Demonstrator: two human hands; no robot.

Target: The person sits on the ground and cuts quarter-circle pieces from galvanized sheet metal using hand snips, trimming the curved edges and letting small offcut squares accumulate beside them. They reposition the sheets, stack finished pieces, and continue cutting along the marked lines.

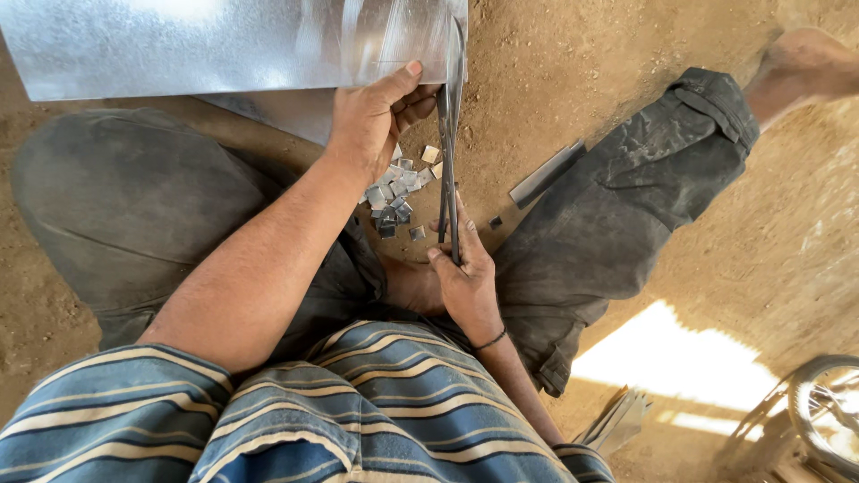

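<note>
Left hand (371, 121) clamped on lower edge of metal sheet (197, 45), thumb on top. Right hand (463, 268) closed around handles of tin snips (450, 134), blades at sheet's right edge. Small metal offcuts (398, 192) piled on dirt floor (555, 98) between the hands

Shiny metal sheet (179, 45) (smooth), dull steel shears (450, 134), rough dirt ground (582, 72).

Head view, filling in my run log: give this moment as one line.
left hand: holds metal sheet edge | right hand: grip on tin snips handles | blades at sheet edge | metal offcuts on dirt ground
</note>
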